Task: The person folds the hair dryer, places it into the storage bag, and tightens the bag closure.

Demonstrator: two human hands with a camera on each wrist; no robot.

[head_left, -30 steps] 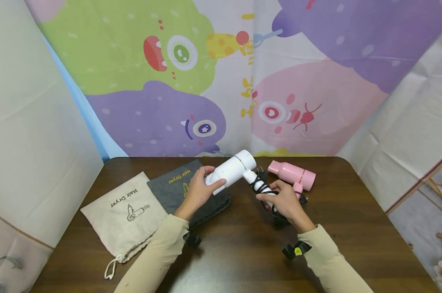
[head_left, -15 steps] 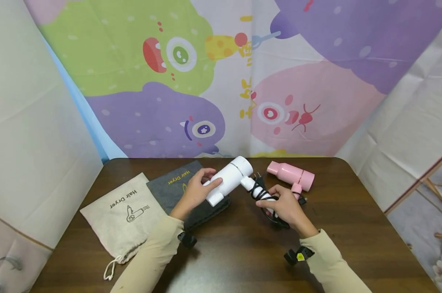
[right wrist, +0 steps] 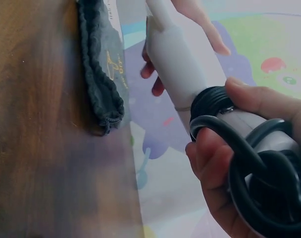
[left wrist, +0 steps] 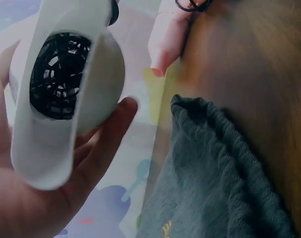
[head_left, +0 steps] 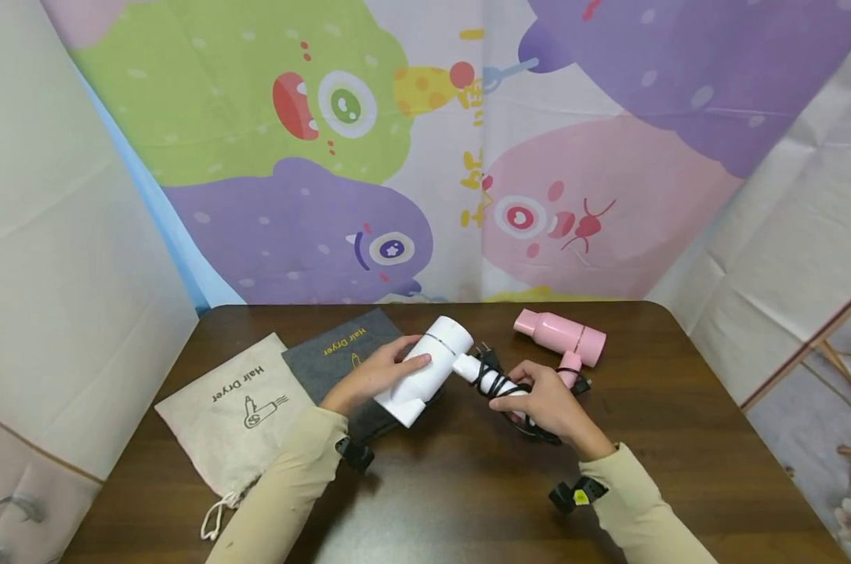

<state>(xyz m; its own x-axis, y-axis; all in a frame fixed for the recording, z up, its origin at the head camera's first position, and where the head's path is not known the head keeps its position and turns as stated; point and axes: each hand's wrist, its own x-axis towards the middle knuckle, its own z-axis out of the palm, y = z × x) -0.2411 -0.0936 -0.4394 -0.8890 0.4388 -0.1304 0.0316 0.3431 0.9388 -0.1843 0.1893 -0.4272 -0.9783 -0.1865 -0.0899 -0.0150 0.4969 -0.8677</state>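
Note:
A white hair dryer is held above the table between both hands. My left hand grips its barrel near the nozzle end, thumb on top. The left wrist view looks into the nozzle, with a dark grille behind it. My right hand holds the handle, around which a black cord is wound. The cord's plug sticks out beside the handle. Just under the barrel lies a dark grey drawstring bag printed "Hair Dryer".
A beige drawstring bag with the same print lies at the left of the brown table. Behind the right hand rests a pink hair dryer, its cord wrapped round the handle. A cartoon-printed cloth hangs along the back.
Both hands have brought the white hair dryer down and a little left, nearer me. Its nozzle has turned toward me and now hangs over the grey bag's edge. The bags and pink dryer stay put.

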